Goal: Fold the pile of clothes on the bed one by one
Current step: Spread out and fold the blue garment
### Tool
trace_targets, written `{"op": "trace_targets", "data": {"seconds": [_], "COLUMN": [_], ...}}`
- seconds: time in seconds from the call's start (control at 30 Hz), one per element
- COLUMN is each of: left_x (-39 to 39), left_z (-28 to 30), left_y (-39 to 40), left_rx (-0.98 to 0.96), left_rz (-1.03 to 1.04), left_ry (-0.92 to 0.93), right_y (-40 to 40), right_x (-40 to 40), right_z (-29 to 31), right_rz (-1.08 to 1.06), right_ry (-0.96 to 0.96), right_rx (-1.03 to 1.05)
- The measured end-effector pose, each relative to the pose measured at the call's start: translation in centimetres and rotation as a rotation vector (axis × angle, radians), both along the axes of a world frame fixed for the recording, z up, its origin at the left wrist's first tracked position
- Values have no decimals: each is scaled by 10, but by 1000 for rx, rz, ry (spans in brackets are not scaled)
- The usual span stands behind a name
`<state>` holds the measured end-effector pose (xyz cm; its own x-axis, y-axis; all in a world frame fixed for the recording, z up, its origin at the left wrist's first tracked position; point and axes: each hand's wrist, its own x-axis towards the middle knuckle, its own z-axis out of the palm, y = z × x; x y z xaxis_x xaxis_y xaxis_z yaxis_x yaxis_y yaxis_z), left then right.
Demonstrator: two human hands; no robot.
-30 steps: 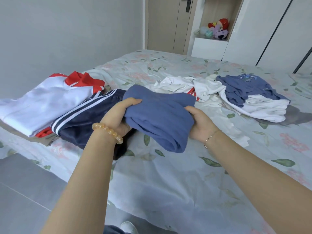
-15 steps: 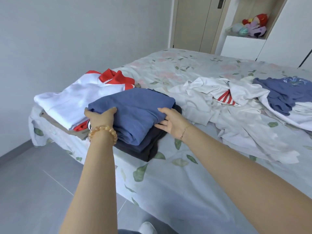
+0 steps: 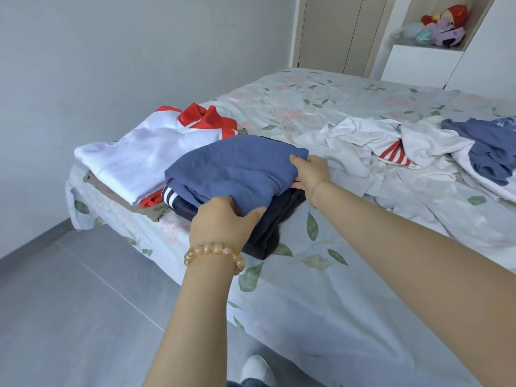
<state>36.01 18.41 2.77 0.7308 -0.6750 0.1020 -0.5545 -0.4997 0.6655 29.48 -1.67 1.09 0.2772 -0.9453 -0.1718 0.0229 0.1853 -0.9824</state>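
Two hands, left (image 3: 220, 222) and right (image 3: 310, 171), grasping folded blue garment (image 3: 234, 169), long axis near-left to far-right.

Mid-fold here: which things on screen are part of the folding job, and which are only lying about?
Job:
- folded blue garment, gripped by left hand and right hand
- navy striped garment beneath it
- folded white and red top
- unfolded white clothes
- unfolded blue garment
- bed

Lying about:
- plush toys on shelf
- door
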Motion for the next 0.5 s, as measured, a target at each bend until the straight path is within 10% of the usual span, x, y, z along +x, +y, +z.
{"op": "trace_targets", "data": {"seconds": [0.33,0.5], "left_x": [20,17], "left_z": [6,26], "left_y": [12,13], "left_rx": [152,-239], "left_rz": [-209,128], "left_ry": [47,2], "right_y": [-26,-12], "right_x": [1,0], "right_z": [9,13], "right_rz": [-84,-105], "right_ry": [-4,431], "right_rx": [-23,-451]}}
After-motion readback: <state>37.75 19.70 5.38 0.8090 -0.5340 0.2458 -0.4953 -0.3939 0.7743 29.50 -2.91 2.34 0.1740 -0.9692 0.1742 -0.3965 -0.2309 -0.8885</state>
